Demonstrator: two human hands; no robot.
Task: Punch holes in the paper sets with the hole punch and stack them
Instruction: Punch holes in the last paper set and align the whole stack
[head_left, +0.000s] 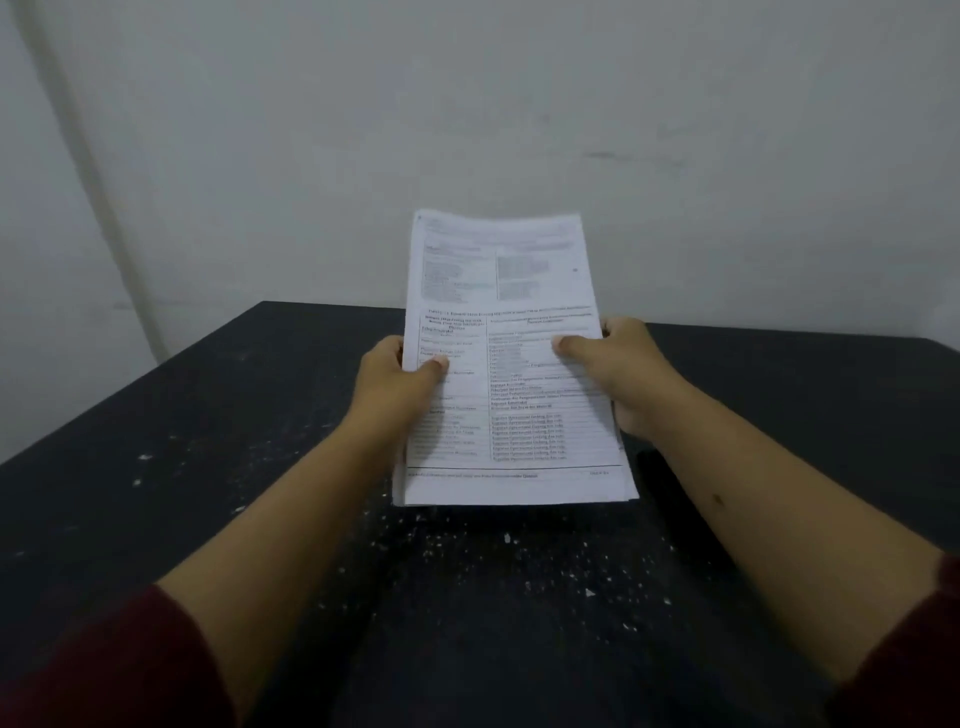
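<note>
A set of printed white paper sheets (506, 291) is held up above the black table, tilted with its top edge toward the wall. My left hand (400, 382) grips its left edge, thumb on the printed face. My right hand (621, 369) grips its right edge the same way. The lower edge of the set shows several sheets slightly fanned. No hole punch shows anywhere in view; a dark shape under the paper's right corner is too dim to identify.
The black table (234, 441) is sprinkled with small white paper bits, thickest near the front middle. A pale wall (519, 104) stands right behind the table's far edge. Dark red sleeves cover both of my upper forearms.
</note>
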